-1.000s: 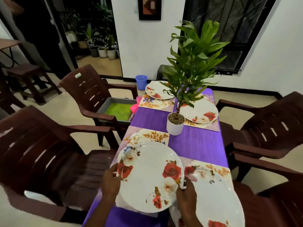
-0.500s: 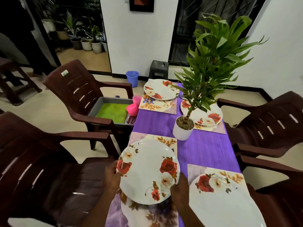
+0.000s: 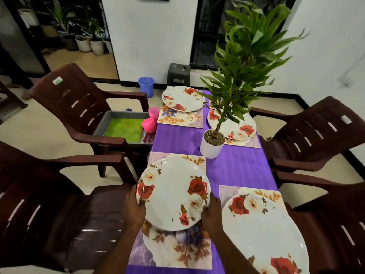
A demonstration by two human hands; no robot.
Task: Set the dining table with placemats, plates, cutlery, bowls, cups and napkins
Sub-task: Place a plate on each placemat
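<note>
The plate point(image 3: 173, 192) in front of you looks rigid, smooth and glossy, probably light for its width but liable to slip or chip if it tips; take it by opposite rims, as you do; it sits over the near-left placemat point(image 3: 177, 252) on the purple surface point(image 3: 237, 169), whether resting flat or just above it you cannot tell; your left hand point(image 3: 135, 209) grips the left rim with fingers curled at the edge; your right hand point(image 3: 212, 214) holds the lower-right rim the same way; neither hand is spread wide.
</note>
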